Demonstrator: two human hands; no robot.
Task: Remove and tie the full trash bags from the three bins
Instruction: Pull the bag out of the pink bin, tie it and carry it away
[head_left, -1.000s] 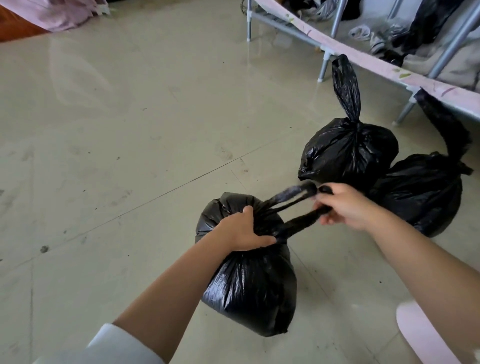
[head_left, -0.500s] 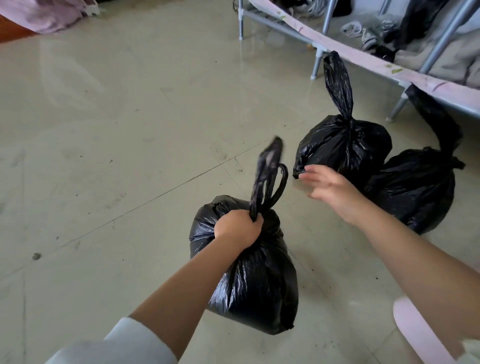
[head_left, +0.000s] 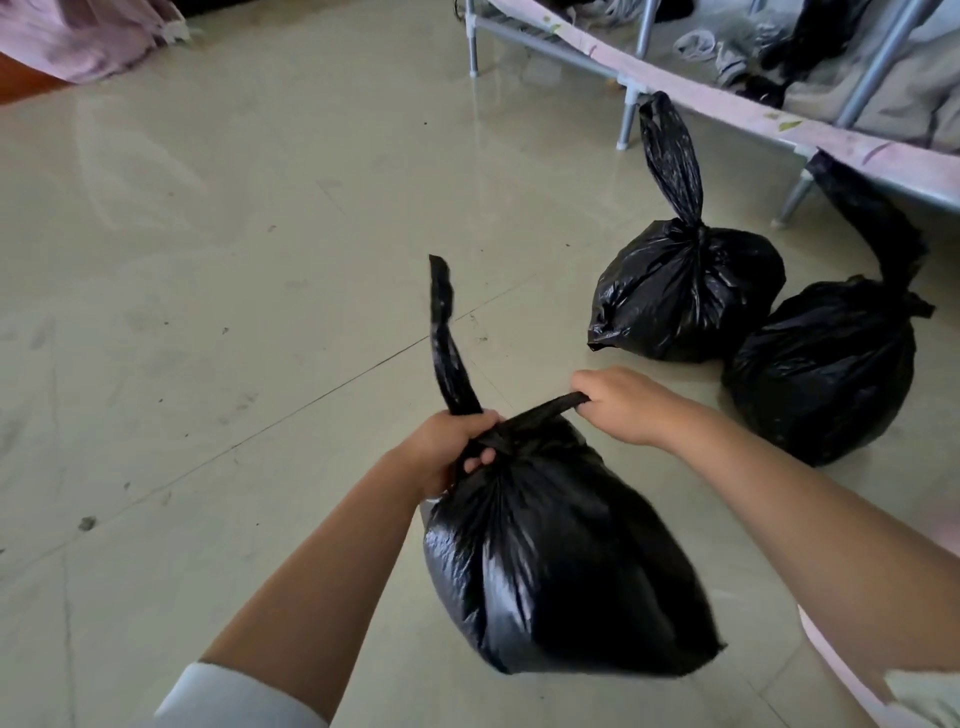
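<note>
A full black trash bag (head_left: 561, 561) hangs just above the tiled floor in front of me. My left hand (head_left: 449, 447) is closed around its gathered neck, and one twisted tail of plastic sticks up past that hand. My right hand (head_left: 618, 402) grips the other tail and holds it stretched to the right. Two more black bags stand on the floor to the right, a nearer one (head_left: 685, 291) and a farther one (head_left: 826, 374). Both have their necks gathered with a tail pointing up.
A metal bed frame (head_left: 631, 111) with a pink floral mattress edge runs along the upper right, with clothes and shoes under it. Pink fabric (head_left: 88, 36) lies at the top left. A pink object (head_left: 852, 670) shows at the lower right edge.
My right hand, open half a second ago, has closed on one tail and pulled it rightward. The tails, held together upright before, are now apart. The bag has swung slightly.
</note>
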